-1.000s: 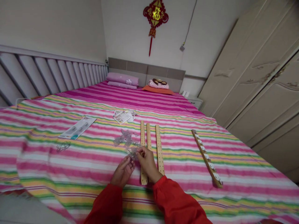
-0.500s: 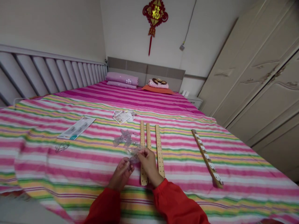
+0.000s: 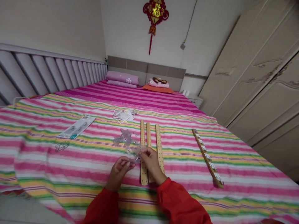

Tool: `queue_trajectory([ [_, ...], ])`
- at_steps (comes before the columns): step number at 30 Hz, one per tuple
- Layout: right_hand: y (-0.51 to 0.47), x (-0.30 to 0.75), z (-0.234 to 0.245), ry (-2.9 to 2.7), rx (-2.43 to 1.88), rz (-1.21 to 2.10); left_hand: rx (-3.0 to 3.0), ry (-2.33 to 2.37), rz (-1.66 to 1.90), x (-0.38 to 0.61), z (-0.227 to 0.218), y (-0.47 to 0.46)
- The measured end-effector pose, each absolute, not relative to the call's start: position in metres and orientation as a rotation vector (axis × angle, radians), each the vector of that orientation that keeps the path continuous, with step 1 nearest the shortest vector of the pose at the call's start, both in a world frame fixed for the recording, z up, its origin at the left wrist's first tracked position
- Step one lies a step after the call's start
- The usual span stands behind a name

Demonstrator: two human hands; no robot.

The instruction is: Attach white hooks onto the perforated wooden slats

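Observation:
Both my hands are low over the striped bedspread (image 3: 70,161), in red sleeves. My left hand (image 3: 119,171) and my right hand (image 3: 151,161) pinch a small clear plastic bag (image 3: 135,153) between them, fingers closed on it. What is inside the bag is too small to make out. Right beside my right hand lie three pale wooden strips with holes (image 3: 149,146), side by side. More crumpled clear plastic (image 3: 125,137) lies just beyond the bag.
A wooden strip with white hooks (image 3: 207,157) lies to the right. A printed card pack (image 3: 77,127) and a thin wire piece (image 3: 61,146) lie at the left, small packets (image 3: 123,115) further back. Pillows sit by the headboard, a wardrobe (image 3: 261,81) stands at the right.
My hands have drawn slightly toward me with the small bag, and the left hand has lowered a little. Things on the bed have not moved.

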State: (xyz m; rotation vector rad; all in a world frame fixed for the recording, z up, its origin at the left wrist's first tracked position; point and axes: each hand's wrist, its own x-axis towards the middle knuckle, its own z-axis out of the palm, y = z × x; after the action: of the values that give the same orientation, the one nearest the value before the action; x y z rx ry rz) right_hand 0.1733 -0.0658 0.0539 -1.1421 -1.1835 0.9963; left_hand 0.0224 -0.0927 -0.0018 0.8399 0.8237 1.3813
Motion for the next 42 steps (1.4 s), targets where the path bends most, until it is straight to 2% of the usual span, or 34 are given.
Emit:
queue_trajectory([
  [10, -0.071, 0.182, 0.048, -1.423, -1.108, 0.930, 1.015, 0.976, 1.357, 0.014, -0.001, -0.092],
  [20, -0.079, 0.188, 0.058, -1.951, -1.184, 0.618, 1.173, 1.030, 1.444, 0.012, 0.010, -0.092],
  [29, -0.074, 0.184, 0.059, -1.897, -1.319, 0.617, 1.220, 0.946, 1.408, 0.010, 0.014, -0.092],
  [37, -0.035, 0.173, 0.046, -1.716, -1.171, 0.748, 0.995, 0.998, 1.486, 0.020, 0.008, -0.097],
  [42, -0.035, 0.174, 0.047, -1.724, -1.040, 0.695, 0.686, 0.961, 1.534, 0.029, 0.016, -0.104],
])
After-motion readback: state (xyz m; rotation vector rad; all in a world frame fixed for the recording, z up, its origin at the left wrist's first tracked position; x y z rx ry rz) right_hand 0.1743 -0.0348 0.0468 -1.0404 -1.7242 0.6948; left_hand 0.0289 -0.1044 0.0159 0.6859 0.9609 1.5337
